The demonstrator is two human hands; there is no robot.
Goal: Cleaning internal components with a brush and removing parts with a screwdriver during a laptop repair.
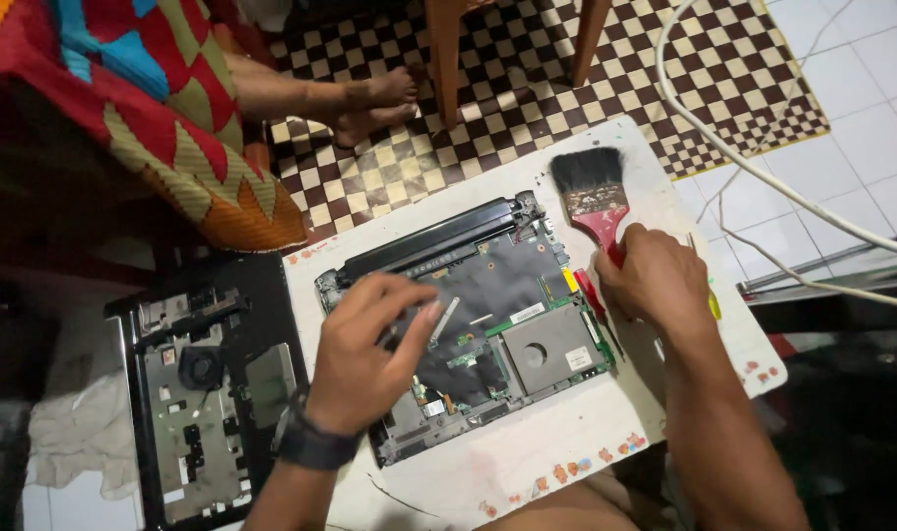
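An opened laptop base with its circuit board bared lies on a white board. My left hand, with a dark watch on the wrist, rests on the left part of the circuit board, fingers spread and touching the black cover sheet. My right hand is closed around the red handle of a paintbrush with black bristles, held just right of the laptop base with the bristles pointing away from me.
A second dismantled laptop shell with a fan lies at the left on the floor. Another person's bare feet and patterned cloth sit on a checkered mat. White cables run at the right. Wooden chair legs stand behind.
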